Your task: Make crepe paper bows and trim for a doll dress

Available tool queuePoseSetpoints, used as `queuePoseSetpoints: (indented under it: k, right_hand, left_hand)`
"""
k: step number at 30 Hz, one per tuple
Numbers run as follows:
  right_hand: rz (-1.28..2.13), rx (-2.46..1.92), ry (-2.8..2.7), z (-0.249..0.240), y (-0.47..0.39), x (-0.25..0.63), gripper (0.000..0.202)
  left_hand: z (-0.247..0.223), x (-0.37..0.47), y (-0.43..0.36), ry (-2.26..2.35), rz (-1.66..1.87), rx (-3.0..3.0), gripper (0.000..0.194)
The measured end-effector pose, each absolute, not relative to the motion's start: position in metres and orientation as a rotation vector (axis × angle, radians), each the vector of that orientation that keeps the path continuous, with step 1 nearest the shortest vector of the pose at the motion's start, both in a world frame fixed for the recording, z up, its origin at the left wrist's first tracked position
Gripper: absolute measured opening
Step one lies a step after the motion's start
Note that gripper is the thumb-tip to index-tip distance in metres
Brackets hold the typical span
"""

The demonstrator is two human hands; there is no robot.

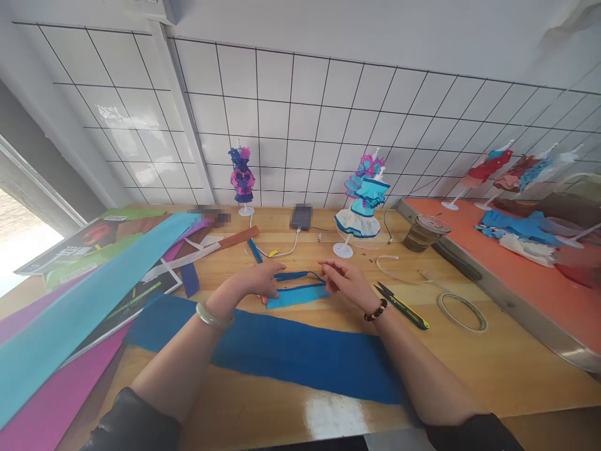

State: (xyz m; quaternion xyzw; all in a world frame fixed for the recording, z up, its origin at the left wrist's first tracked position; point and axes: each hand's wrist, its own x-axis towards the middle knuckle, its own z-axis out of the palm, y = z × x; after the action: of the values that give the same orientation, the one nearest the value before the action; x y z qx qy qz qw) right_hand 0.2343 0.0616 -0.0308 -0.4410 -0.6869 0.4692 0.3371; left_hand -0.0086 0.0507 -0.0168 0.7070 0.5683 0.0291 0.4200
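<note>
A light blue strip (297, 295) with a dark blue upper edge lies on the wooden table between my hands. Just above it runs a narrow dark blue strip (293, 275), curling down at its right end. My left hand (261, 280) is at the left end of both strips, fingers pressed on the light blue piece and the dark strip. At the right end, my right hand (344, 280) has thumb and fingers pinched together on the end of the light blue strip. Below both hands a wide dark blue sheet (300, 351) lies across the table under my forearms.
Black and yellow snips (402, 305) and a tape roll (462, 312) lie to the right, a dark cup (426, 235) behind. Small dressed forms (241, 178) (361, 207) stand near the wall. Colored sheets (94, 300) cover the left. An orange surface (526, 269) is at far right.
</note>
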Motion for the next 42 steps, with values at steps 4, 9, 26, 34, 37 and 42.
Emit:
queuePoseSetpoints:
  k: [4,9,26,34,37,42]
  right_hand:
    - [1.567,-1.079,-1.586,-0.037,0.06,0.225,0.029]
    - [1.684,-1.21,-1.43,-0.043,0.064,0.227,0.017]
    - [1.351,-1.221,-1.533,-0.033,0.068,0.238,0.041]
    - [1.491,-1.093,-1.451,-0.024,0.057,0.234,0.067]
    - [1.718,-0.974,-1.5,-0.018,0.047,0.225,0.078]
    - [1.95,-0.73,-1.544,-0.01,0.023,0.212,0.078]
  left_hand:
    - [-0.02,-0.009,0.053,1.45,0.084,1.83,0.082]
    - [-0.021,-0.011,0.054,1.437,0.114,1.822,0.083]
    - [0.008,-0.016,0.045,1.495,0.314,1.745,0.053]
    - [0.016,0.009,0.039,1.694,0.802,2.113,0.045]
    - [0.015,0.037,0.026,1.515,1.092,2.414,0.05]
    - [0.003,0.066,0.01,1.093,0.863,2.972,0.071]
